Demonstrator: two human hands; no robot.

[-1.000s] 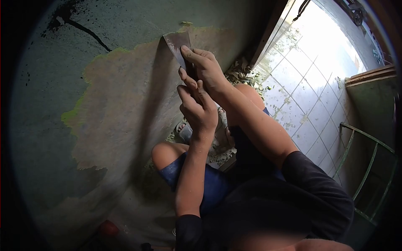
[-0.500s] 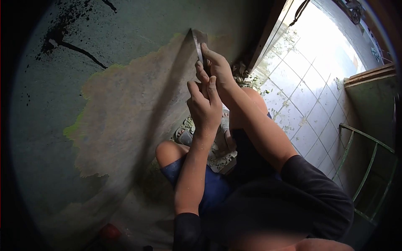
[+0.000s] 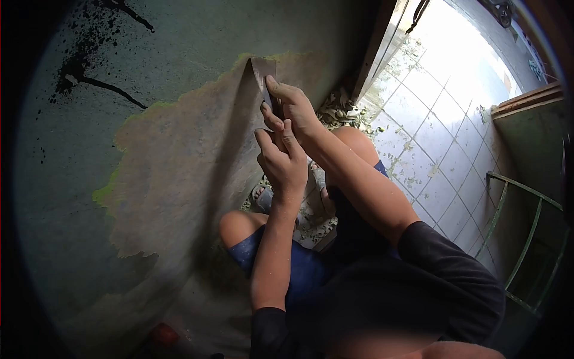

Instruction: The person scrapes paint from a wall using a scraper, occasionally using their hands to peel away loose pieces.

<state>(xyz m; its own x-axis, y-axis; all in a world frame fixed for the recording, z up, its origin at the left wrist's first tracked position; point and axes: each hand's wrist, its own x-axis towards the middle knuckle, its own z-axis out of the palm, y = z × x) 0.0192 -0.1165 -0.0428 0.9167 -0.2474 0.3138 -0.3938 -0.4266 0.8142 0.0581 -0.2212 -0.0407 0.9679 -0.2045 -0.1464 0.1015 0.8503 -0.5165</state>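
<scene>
A flat metal scraper (image 3: 262,72) has its wide edge against the wall (image 3: 185,137), at the upper border of a bare patch with the paint off. My right hand (image 3: 294,109) is closed round it just below the blade, thumb laid along the metal. Lower down, my left hand (image 3: 282,157) is closed at the handle end, its thumb pointing up; the handle itself is hidden by the fingers. Green-yellow paint edges ring the bare patch, and a dark shadow of the tool and arms falls across it.
Paint flakes (image 3: 341,113) lie along the wall base and over the white tiled floor (image 3: 439,125). An open doorway with a wooden frame (image 3: 373,54) stands at the right. A green metal rack (image 3: 526,245) is at lower right; a red object (image 3: 163,334) sits at lower left.
Both hands and the scraper have moved left and down in the view, along the patch's upper border. The grip looks the same.
</scene>
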